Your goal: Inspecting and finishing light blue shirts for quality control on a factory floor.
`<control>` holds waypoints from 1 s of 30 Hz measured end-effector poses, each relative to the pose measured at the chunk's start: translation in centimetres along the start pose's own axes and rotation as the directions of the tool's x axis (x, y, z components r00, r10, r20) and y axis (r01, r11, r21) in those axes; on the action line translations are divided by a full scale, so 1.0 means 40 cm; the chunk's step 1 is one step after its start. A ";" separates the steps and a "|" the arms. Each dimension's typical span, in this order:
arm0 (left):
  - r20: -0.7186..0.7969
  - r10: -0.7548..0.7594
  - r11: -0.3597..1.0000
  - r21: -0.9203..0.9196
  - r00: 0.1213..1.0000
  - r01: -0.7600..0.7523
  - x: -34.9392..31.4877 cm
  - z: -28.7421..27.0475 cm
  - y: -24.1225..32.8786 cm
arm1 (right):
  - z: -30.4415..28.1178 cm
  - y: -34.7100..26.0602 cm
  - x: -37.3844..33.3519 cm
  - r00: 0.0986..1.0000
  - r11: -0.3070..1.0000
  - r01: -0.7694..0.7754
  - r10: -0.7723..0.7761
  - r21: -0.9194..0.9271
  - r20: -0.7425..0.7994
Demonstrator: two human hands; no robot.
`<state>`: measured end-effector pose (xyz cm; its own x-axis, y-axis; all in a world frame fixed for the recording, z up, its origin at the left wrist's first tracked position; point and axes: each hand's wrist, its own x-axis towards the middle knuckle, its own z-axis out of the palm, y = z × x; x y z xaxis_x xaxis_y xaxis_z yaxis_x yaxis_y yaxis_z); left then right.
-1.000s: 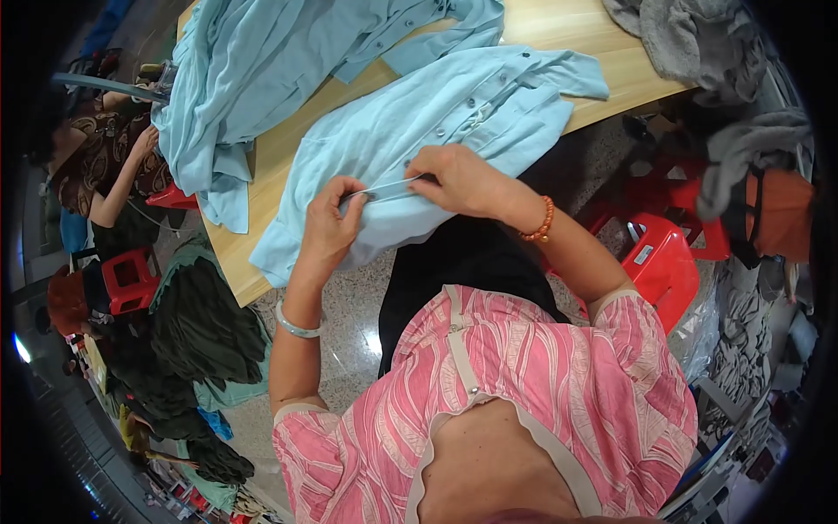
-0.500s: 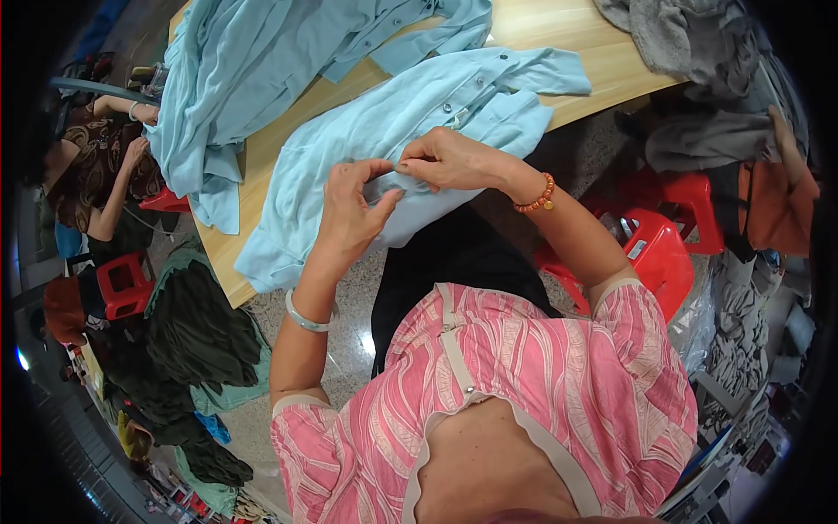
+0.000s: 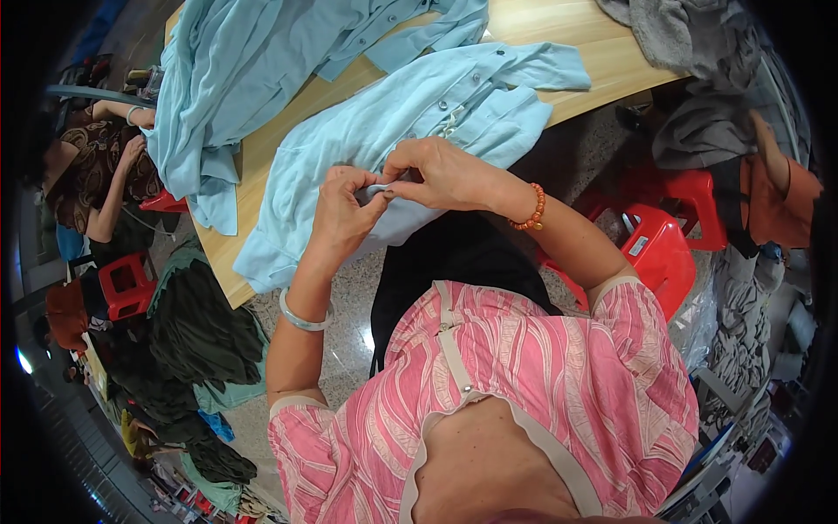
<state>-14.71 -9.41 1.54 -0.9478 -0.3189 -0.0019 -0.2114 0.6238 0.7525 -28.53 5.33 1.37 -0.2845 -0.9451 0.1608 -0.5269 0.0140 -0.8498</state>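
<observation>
A light blue buttoned knit garment (image 3: pixel 323 157) lies across the near side of the wooden table, its near edge hanging over my lap. Dark buttons run along its front, and a small pale tag or cord shows beside them. My left hand (image 3: pixel 343 205) pinches a fold at the garment's near edge between thumb and fingers. Right against it, my right hand (image 3: pixel 441 175) pinches the same fold, fingers bent. The fingertips nearly meet, and whatever small detail lies between them is hidden.
More light blue garments (image 3: pixel 236 79) are heaped on the table (image 3: pixel 576 26) at the far left, where another person's hands (image 3: pixel 138 131) touch them. Grey garments (image 3: pixel 681 39) hang over the right corner, near another person's arm. Red stools (image 3: pixel 655 262) stand to the right; dark clothes (image 3: pixel 205 323) lie at left.
My hands have come closer together, the right one shifting slightly toward me and left. Both now pinch the fold. At the right, the other person's arm and grey cloth have moved.
</observation>
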 end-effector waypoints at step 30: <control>0.067 -0.044 0.998 0.042 0.997 0.041 -0.002 -0.006 0.010 | -0.006 0.005 -0.001 0.991 0.980 -0.119 0.107 0.162 0.082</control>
<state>-14.67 -9.31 1.99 -0.9515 -0.2974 -0.0786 -0.2598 0.6399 0.7232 -28.81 5.46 1.33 -0.2728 -0.9617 0.0272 -0.3525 0.0736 -0.9329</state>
